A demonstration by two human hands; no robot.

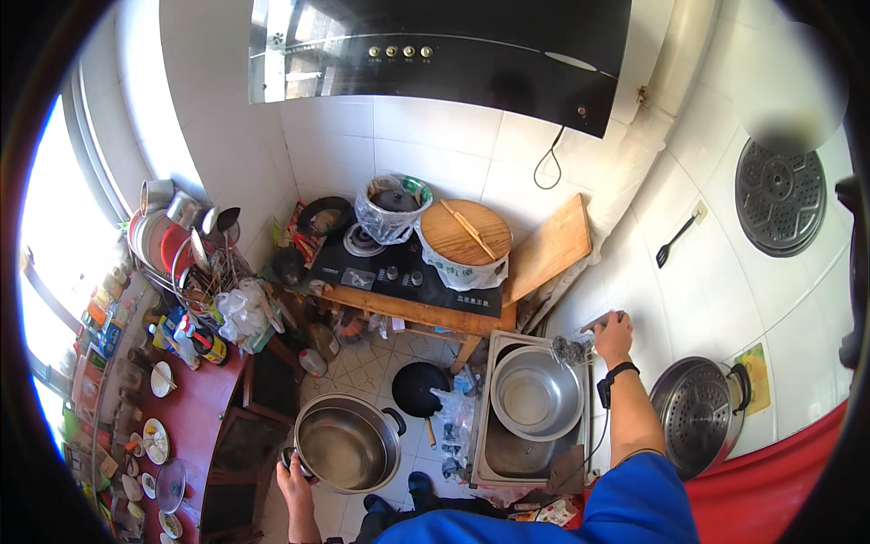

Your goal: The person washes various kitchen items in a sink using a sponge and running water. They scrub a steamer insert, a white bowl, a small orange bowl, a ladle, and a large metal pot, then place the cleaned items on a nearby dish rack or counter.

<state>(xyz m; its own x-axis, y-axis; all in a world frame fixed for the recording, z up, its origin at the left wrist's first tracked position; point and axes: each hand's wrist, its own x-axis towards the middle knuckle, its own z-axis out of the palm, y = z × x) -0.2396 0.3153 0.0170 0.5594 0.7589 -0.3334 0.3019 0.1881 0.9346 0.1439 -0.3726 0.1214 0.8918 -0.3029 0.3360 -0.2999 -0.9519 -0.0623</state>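
Observation:
My left hand (294, 476) grips one black side handle of a deep stainless-steel pot (348, 445), which is held over the floor, its open top facing me. At the right, my right hand (614, 334) is closed around a brownish bar-shaped piece (593, 323) at the sink's wall side; whether it is a tap part or a loose tool cannot be told. Just left of those fingers is a steel-wool scourer (569, 351). Below it a metal basin (537, 391) rests in the stainless-steel sink (481, 435).
A black wok (416, 389) lies on the tiled floor. Behind it, a black cooktop (380, 272) holds a pot with a wooden lid (465, 234). A steamer pot (693, 418) stands at right. Dishes crowd the red counter (211, 401). A range hood (448, 75) overhangs the cooktop.

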